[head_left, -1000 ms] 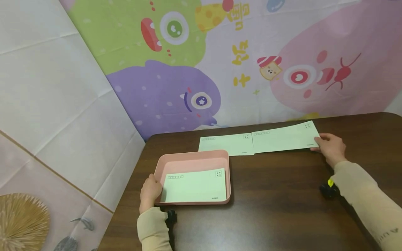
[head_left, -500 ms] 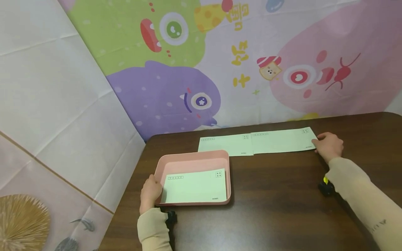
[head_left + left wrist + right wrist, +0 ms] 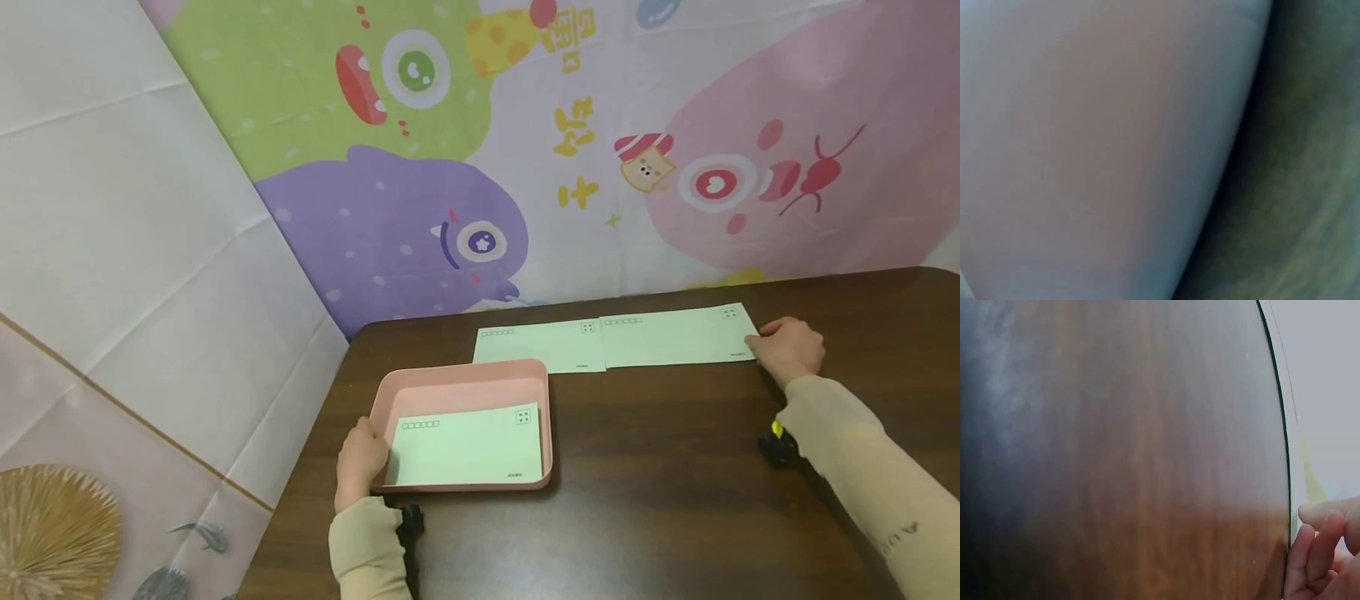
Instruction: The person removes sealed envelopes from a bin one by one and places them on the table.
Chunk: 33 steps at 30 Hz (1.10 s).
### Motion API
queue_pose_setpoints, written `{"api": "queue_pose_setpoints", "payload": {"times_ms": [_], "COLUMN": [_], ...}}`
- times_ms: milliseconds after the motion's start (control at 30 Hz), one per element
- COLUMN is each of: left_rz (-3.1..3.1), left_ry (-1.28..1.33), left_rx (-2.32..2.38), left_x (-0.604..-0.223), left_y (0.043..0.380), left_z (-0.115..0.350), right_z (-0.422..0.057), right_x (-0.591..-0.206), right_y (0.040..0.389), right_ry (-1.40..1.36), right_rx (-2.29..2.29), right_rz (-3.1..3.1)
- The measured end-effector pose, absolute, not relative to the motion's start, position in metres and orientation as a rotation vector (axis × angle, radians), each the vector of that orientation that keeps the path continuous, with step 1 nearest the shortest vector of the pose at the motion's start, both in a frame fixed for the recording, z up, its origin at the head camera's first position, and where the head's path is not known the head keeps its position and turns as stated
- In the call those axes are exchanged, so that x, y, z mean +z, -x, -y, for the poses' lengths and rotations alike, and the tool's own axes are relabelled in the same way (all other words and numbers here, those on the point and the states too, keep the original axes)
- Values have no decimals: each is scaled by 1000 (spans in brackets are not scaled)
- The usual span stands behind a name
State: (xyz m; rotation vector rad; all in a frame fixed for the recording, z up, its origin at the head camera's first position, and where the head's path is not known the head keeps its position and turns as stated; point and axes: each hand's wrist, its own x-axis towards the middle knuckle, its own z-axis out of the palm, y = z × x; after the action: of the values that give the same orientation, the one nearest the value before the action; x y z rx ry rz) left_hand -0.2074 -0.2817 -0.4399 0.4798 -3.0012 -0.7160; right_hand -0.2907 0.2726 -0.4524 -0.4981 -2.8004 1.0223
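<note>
A pink tray (image 3: 465, 372) sits at the table's left, with a pale green envelope (image 3: 465, 446) lying in it. My left hand (image 3: 362, 457) grips the tray's left rim; a blurred pale pink surface fills most of the left wrist view. Behind the tray lies a second pale envelope (image 3: 536, 343), its lower left part hidden by the tray. To the right, a third envelope (image 3: 678, 337) meets or slightly overlaps its right end. My right hand (image 3: 789, 348) pinches this third envelope's right edge. In the right wrist view, curled fingers (image 3: 1319, 550) touch the envelope's edge.
The dark wooden table (image 3: 652, 475) runs up to a wall cloth (image 3: 600, 242) with cartoon monsters. A pale wall covering (image 3: 172, 208) stands along the left side. Black wrist cameras sit under both sleeves.
My right hand has lowered the right end of the third envelope, so it lies flatter and nearly level with the second one. The left hand and the tray have stayed put.
</note>
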Motion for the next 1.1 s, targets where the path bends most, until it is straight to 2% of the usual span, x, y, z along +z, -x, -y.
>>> {"api": "queue_pose_setpoints", "payload": {"times_ms": [867, 1100], "left_rz": [2988, 2994], "left_ry": [-485, -499], "left_rx": [-723, -726], "left_x": [-440, -439], "left_y": [209, 208], "left_z": [281, 280], "right_z": [-271, -268], "right_x": [-453, -450], "right_y": [289, 283], "right_ry": [524, 422], "right_rx": [1016, 1092], "right_rz": [2767, 2795]}}
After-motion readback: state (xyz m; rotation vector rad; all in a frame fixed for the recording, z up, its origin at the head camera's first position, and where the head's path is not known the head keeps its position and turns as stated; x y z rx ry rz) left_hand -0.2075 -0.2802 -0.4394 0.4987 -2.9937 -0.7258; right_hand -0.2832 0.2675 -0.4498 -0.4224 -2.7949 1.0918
